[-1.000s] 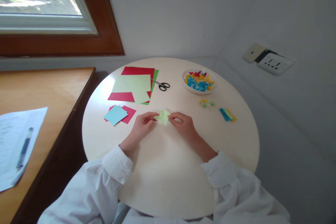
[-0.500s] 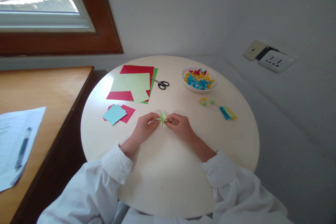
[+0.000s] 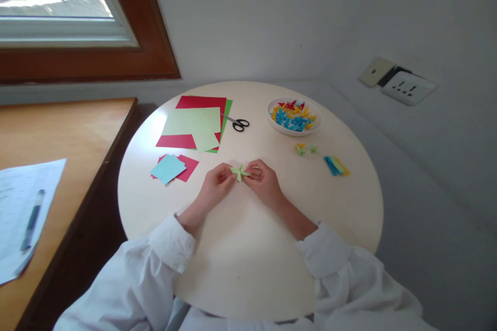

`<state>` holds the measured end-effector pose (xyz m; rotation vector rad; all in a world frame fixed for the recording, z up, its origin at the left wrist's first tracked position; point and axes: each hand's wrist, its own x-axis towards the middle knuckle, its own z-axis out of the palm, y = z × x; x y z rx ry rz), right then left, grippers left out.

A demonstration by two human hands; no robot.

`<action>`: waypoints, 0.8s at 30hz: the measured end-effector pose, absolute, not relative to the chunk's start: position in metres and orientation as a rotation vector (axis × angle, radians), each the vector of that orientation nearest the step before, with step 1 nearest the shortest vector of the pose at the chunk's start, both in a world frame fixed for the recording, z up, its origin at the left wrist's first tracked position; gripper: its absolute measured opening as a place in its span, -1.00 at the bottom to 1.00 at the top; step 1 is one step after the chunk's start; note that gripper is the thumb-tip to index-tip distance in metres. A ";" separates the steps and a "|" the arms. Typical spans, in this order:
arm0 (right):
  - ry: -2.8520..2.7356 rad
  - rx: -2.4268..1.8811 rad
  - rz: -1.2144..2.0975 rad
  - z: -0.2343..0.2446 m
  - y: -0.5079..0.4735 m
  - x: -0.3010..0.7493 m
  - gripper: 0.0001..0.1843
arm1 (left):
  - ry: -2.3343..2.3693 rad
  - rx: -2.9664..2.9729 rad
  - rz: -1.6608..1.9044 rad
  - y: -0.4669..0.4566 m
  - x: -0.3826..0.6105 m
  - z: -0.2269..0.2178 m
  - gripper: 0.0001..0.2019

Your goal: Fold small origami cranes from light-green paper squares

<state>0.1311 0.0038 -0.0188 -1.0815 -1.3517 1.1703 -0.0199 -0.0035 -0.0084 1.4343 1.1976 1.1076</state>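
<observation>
Between my two hands, over the middle of the round white table [image 3: 240,258], is a small light-green origami crane [image 3: 240,172]. My left hand [image 3: 218,182] pinches its left side between thumb and fingers. On the opposite side, my right hand [image 3: 264,182] has thumb and fingers closed on the crane's right part. The crane's wings and points spread outward; the fingertips cover its ends. Right of my hands lie a few tiny folded cranes [image 3: 311,149], green and yellow. Beyond them, a white bowl [image 3: 276,128] holds many red, yellow and blue cranes.
Sheets of red and green paper [image 3: 193,116] lie at the back left beside black-handled scissors [image 3: 238,124]. Nearer are blue and red paper squares [image 3: 168,167]. Folded blue and yellow strips [image 3: 336,165] rest at the right. A wooden desk [image 3: 85,129] adjoins on the left.
The crane has turned in my fingers, and its wings now look more spread. My right hand has risen slightly. The other things have kept their places on the table.
</observation>
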 end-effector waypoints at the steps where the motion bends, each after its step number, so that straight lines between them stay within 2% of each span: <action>1: -1.355 -1.076 1.171 -0.020 0.003 0.130 -0.78 | 1.205 1.431 1.122 -0.003 -0.020 -0.009 -0.88; 7: -1.410 -0.990 1.191 -0.023 -0.001 0.124 -0.81 | 1.263 1.424 1.217 -0.001 -0.020 -0.015 -0.91; 18: -1.358 -1.006 1.302 -0.018 -0.003 0.122 -0.60 | 1.329 1.504 1.237 -0.003 -0.020 -0.014 -0.98; 24: -1.341 -1.003 1.246 -0.026 0.000 0.121 -0.72 | 1.335 1.527 1.254 -0.005 -0.019 -0.010 -1.00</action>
